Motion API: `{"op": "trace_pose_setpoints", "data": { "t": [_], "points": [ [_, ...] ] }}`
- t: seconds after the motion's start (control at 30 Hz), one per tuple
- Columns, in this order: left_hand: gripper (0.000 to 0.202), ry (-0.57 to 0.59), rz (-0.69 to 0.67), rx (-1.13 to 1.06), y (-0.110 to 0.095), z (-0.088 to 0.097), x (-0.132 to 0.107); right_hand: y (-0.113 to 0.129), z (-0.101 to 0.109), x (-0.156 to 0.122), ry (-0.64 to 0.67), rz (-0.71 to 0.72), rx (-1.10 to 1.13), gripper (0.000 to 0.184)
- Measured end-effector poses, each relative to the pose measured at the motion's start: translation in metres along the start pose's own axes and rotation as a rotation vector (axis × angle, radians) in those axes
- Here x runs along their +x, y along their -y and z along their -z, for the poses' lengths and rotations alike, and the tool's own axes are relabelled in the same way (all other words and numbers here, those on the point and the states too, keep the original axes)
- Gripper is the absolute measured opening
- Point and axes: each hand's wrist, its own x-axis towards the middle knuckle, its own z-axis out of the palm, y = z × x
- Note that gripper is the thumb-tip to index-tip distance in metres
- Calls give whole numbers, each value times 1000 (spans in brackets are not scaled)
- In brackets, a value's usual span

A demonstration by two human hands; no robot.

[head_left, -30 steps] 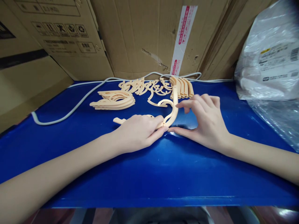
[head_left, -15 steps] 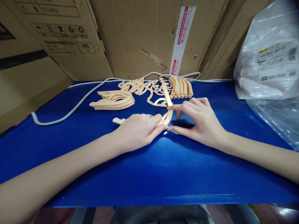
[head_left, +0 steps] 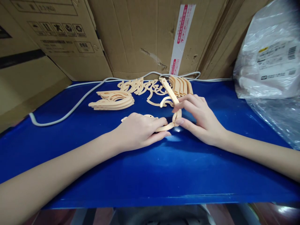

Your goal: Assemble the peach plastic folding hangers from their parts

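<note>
My left hand [head_left: 140,129] is closed over one arm of a peach plastic hanger piece [head_left: 169,93], pressing it against the blue table [head_left: 150,168]. My right hand [head_left: 199,117] pinches the other arm between thumb and fingers, and that arm sticks up and away towards the back. The joint between the two arms lies between my hands. Behind them are a flat stack of curved peach pieces [head_left: 112,100], a loose tangle of hook-shaped pieces [head_left: 142,86] and a row of pieces standing on edge [head_left: 182,86].
Cardboard boxes [head_left: 140,34] wall off the back and left. A white cable [head_left: 70,109] runs along the back of the table and curves to the left. A clear plastic bag with labelled packs [head_left: 272,68] sits at the right.
My right hand has closed round the hanger arm and tilted it from leaning right to pointing back and left. My left hand has stayed put, holding the other arm down.
</note>
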Motion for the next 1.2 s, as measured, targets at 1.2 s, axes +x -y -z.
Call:
{"op": "trace_pose_setpoints", "data": {
  "t": [1.2],
  "points": [
    [24, -147, -54, -6, 8, -4, 1, -15, -9, 0, -4, -265, -60, 19]
  ]
}}
